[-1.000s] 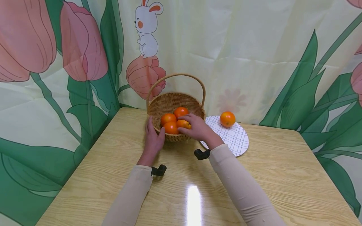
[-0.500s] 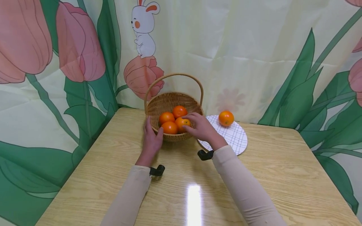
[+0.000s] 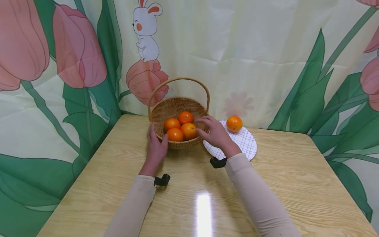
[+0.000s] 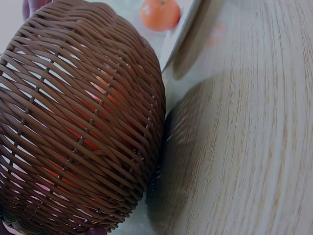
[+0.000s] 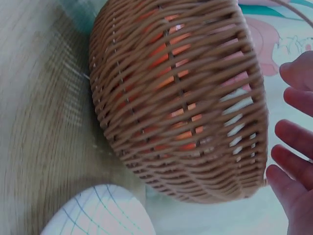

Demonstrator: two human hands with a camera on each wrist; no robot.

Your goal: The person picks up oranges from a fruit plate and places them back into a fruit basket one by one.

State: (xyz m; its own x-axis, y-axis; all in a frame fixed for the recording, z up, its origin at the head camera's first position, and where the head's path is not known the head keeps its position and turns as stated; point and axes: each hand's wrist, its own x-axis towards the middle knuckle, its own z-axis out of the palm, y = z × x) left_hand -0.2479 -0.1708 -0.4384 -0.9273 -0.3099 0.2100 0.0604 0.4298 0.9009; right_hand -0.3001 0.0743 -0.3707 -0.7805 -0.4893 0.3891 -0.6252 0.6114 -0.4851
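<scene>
A wicker basket with a tall arched handle holds several oranges; the front right orange lies nearest my right hand. My left hand rests against the basket's left front side, fingers extended along it and thumb by the front rim. Over the right rim hovers my right hand, fingers spread and slightly bent, with nothing between them. In the right wrist view its fingers are apart beside the wicker. Through the weave, orange patches show in the left wrist view.
Right of the basket lies a white round mat with a blue grid pattern, partly behind the right hand. One orange sits on its back part. The wooden table ends at a printed curtain.
My right hand has let go of the front right orange, which now rests among the others, and has moved right to the rim. The left hand has stayed at the basket.
</scene>
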